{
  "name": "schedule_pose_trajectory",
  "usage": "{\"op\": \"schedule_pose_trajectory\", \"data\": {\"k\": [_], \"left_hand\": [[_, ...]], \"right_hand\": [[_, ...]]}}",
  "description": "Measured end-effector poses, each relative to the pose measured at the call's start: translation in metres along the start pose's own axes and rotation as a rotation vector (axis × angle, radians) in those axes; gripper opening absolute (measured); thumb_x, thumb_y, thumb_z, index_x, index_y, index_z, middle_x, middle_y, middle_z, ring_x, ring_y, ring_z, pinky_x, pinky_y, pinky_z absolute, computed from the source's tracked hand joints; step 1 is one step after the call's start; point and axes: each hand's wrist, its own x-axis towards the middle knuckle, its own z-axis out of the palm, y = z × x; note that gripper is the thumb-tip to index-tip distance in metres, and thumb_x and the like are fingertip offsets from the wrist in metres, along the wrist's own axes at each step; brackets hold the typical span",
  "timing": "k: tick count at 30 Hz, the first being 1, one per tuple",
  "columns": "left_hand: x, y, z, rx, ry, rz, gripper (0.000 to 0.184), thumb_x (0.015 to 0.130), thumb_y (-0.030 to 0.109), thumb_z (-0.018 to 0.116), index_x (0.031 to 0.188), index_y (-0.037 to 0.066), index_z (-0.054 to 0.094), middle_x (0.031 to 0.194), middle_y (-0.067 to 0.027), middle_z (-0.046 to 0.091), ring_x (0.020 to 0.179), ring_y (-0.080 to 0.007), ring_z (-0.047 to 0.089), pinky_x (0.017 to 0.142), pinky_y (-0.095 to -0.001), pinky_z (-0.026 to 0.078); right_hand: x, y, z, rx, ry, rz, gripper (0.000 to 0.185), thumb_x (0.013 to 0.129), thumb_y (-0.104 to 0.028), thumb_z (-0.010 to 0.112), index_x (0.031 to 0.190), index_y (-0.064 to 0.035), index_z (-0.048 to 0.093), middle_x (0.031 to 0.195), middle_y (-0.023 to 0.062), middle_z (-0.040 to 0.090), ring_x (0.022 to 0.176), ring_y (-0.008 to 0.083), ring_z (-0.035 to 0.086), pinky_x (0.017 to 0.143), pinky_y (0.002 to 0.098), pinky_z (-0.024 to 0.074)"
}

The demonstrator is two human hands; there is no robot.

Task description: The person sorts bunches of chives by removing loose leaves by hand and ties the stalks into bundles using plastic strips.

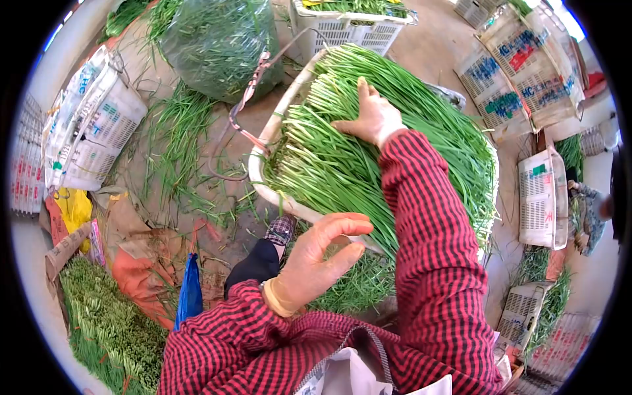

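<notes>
Head cam: lg. pile of long green stalks (355, 164) sits mid-frame & up a bit, in a white basket (280, 199), w/ pale ends to the left & green tips to the right. R hand (375, 118) is on top of the stalks, up & right of mid-frame, thumb & fingers spread wide, palm down. L hand (309, 260) is low & near the middle, by the basket's near edge; its thumb & fingers are apart, w/ a gap btwn. Can't tell if it touches the rim. The two hands are well apart. Both arms have red & black check sleeves (428, 217). A shoe (281, 230) is just left of the L hand. Upper left: a see-thru bag (220, 49) full of greens, w/ loose stalks (178, 125) on the floor below it & a white crate (105, 131) farther left. A cord (247, 92) runs btwn bag & basket. Lower left: a blue bag (189, 289) & a big heap of greens (108, 322). Upper right: crates w/ blue & red marks (526, 72). Right side: one more white crate, tipped (541, 197).
</notes>
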Motion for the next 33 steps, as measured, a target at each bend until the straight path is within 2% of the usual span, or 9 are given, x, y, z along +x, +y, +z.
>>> {"op": "schedule_pose_trajectory", "data": {"k": [5,9,11,14,16,19,23,28,33], "left_hand": [[0.003,0.012,-0.011,-0.496,-0.026,-0.264,0.028,0.091,0.004,0.061,0.119,0.002,0.062,0.125,-0.0082,0.059,0.116,-0.0166,0.055,0.102,-0.0318,0.043],[0.05,-0.01,-0.095,0.683,0.447,0.416,0.043,0.085,0.014,0.07,0.123,-0.001,0.058,0.124,-0.0134,0.06,0.117,-0.0286,0.055,0.105,-0.038,0.04],[0.064,-0.034,-0.147,1.111,0.926,0.412,0.049,0.084,0.019,0.071,0.126,0.0,0.055,0.122,-0.0173,0.06,0.119,-0.032,0.054,0.104,-0.0375,0.04],[0.073,-0.069,-0.189,1.364,0.912,0.129,0.047,0.084,0.022,0.071,0.122,0.0,0.055,0.107,-0.0169,0.065,0.107,-0.0306,0.061,0.093,-0.0373,0.047],[0.075,-0.051,-0.203,0.914,0.554,-0.435,0.038,0.082,0.023,0.071,0.111,0.001,0.059,0.09,-0.0131,0.067,0.086,-0.0255,0.065,0.077,-0.0365,0.05],[0.077,-0.11,-0.254,0.405,0.471,-0.391,0.035,0.082,0.03,0.068,0.104,0.004,0.063,0.084,-0.0091,0.068,0.079,-0.0265,0.066,0.072,-0.0412,0.05],[0.061,-0.061,-0.214,0.862,0.545,-0.123,0.02,0.09,0.025,0.055,0.101,0.01,0.064,0.085,-0.0136,0.068,0.078,-0.0342,0.066,0.07,-0.043,0.05],[0.005,-0.026,-0.128,0.928,0.429,-0.202,0.021,0.095,0.026,0.05,0.108,0.012,0.059,0.083,-0.0203,0.065,0.078,-0.0438,0.062,0.07,-0.0525,0.049],[-0.005,-0.022,-0.126,0.552,0.45,-0.074,0.02,0.094,0.017,0.057,0.11,0.005,0.061,0.07,-0.0108,0.062,0.061,-0.0243,0.063,0.057,-0.0391,0.047]], "right_hand": [[-0.012,-0.002,-0.017,0.028,-0.126,-0.094,0.08,0.071,-0.058,0.072,0.12,0.0038,0.056,0.109,0.0236,0.066,0.105,0.0348,0.064,0.088,0.0414,0.0503],[-0.007,-0.007,-0.015,-0.13,-0.105,-0.06,0.072,0.071,-0.057,0.071,0.115,-0.001,0.06,0.124,0.0211,0.06,0.118,0.0355,0.056,0.098,0.0467,0.0439],[0.0,0.005,0.002,-0.232,0.052,-0.177,0.084,0.073,-0.055,0.071,0.134,-0.0011,0.05,0.13,0.0223,0.055,0.123,0.0377,0.05,0.1,0.0456,0.0432],[0.001,0.006,0.015,-0.087,0.0,-0.068,0.088,0.074,-0.052,0.072,0.138,0.0007,0.043,0.131,0.0233,0.054,0.122,0.0382,0.052,0.101,0.0435,0.0434],[-0.006,0.005,0.021,0.062,-0.026,-0.006,0.093,0.074,-0.05,0.073,0.141,0.0027,0.037,0.132,0.0253,0.053,0.121,0.0381,0.054,0.102,0.041,0.0436],[-0.012,0.002,0.012,0.11,-0.033,0.022,0.093,0.074,-0.051,0.071,0.145,-0.0012,0.036,0.135,0.0254,0.052,0.122,0.0362,0.055,0.102,0.0399,0.0432],[-0.028,0.003,0.013,0.142,-0.026,0.011,0.094,0.072,-0.052,0.072,0.145,-0.0053,0.037,0.134,0.0223,0.054,0.119,0.0349,0.057,0.1,0.0402,0.0454],[-0.077,-0.017,0.006,0.161,-0.008,-0.152,0.085,0.073,-0.048,0.073,0.136,0.0002,0.043,0.12,0.0252,0.059,0.112,0.0376,0.059,0.094,0.0427,0.0482],[-0.092,-0.035,-0.004,-0.1,0.078,-0.215,0.086,0.066,-0.045,0.082,0.13,0.002,0.048,0.127,0.021,0.055,0.12,0.0374,0.052,0.104,0.0468,0.0405]]}}
